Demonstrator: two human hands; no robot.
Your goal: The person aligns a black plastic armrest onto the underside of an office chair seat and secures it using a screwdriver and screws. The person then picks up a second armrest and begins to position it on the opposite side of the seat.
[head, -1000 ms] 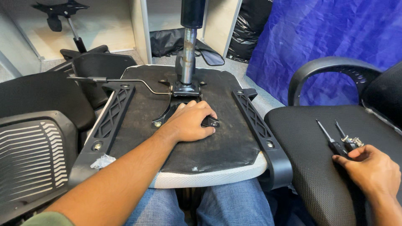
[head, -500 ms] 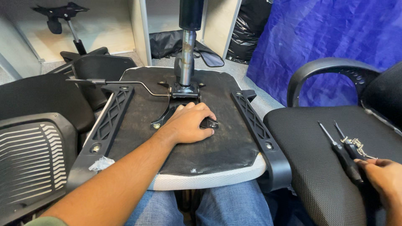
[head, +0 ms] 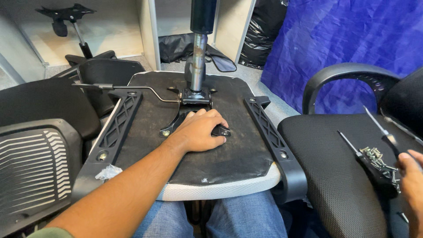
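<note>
— Looking down from the head camera, what do you have at centre?

— I see an upturned chair seat (head: 220,163) lying across my lap, its dark underside facing up, a white mesh edge along the near rim. My left hand (head: 200,130) lies palm-down on the black metal mechanism plate (head: 176,121) bolted to that underside, fingers loosely curled over it, gripping nothing I can make out. At twelve o'clock from the hand the gas cylinder (head: 199,48) stands up from the plate. A thin lever rod (head: 132,88) runs off towards ten o'clock.

— And the sides of the seat?

— Black plastic armrest brackets: one at nine o'clock (head: 112,132), one at three o'clock (head: 273,136).

— The other hand?

— My right hand (head: 412,189) sits at four o'clock, cut by the frame edge, on the black mesh seat of a second chair (head: 335,176). It is beside a black-handled screwdriver (head: 365,161) and touching or just short of a small heap of screws (head: 379,161). A second screwdriver (head: 381,130) lies just beyond. I cannot tell whether its fingers are closed on anything.

— The room?

— Grey mesh chair back (head: 35,163) at eight o'clock, a blue tarpaulin (head: 343,39) at two o'clock, black plastic bags (head: 260,31) at one o'clock, a loose chair base part (head: 66,15) at eleven o'clock on a pale floor.
</note>
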